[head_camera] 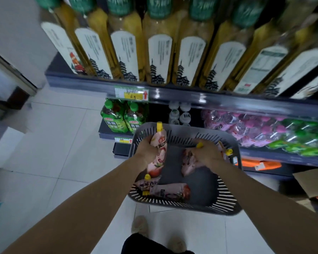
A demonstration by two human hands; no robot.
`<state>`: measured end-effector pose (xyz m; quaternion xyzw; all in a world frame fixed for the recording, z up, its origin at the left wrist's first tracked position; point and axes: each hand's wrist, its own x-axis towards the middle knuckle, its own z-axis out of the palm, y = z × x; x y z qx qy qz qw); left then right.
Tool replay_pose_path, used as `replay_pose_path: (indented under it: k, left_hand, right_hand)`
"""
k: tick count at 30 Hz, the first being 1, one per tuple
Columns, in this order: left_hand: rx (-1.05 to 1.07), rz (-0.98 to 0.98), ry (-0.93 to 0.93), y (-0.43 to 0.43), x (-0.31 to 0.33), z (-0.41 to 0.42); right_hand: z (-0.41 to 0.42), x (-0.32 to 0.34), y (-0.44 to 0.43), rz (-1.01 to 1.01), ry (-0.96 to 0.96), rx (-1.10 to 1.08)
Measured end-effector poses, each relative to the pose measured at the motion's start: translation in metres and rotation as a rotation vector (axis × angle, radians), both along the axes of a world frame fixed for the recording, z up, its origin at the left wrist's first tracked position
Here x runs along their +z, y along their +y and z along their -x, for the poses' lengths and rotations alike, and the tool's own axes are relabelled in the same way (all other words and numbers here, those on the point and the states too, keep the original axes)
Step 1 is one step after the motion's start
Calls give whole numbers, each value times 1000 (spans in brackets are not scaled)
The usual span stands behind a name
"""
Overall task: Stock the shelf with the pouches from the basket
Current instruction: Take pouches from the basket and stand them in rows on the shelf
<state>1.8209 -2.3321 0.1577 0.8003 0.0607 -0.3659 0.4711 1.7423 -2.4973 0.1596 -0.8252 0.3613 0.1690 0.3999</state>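
A grey slotted basket (226, 204) stands on the floor in front of the shelf. My left hand (147, 147) grips a pink pouch with a yellow cap (159, 143), held upright above the basket's left side. My right hand (207, 154) is closed around a second pink pouch (188, 162) inside the basket, its yellow cap showing above my fingers. Two more pouches (165, 190) lie flat at the basket's near left corner. Another yellow cap (229, 151) peeks out by the right wall.
The shelf's upper board (191, 96) carries tall oil bottles (158, 57). Below it stand green tea bottles (125, 118), white-capped bottles (180, 114) and pink and green bottle packs (261, 129). An open cardboard box (312, 186) sits at right. My shoes (140, 226) are on the tiled floor.
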Motion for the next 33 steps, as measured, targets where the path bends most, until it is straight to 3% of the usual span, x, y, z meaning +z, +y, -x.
replay_pose_path:
  k: [5,12,18,27,33]
  left_hand:
    - [-62,42,-57,1,68,12]
    - [-139,127,-136,-2,171,26]
    - [-164,226,-273,0,265,39]
    - [-91,501,-507,3,387,49]
    - [-46,619,-606,5,445,25]
  right_hand:
    - [22,80,2,237,99,233]
    - [42,190,1,116,-11,189]
    - [66,296,-17,215,-256,185]
    - [73,433,-12,620,-567,227]
    - [45,477,-19,536,-831,94]
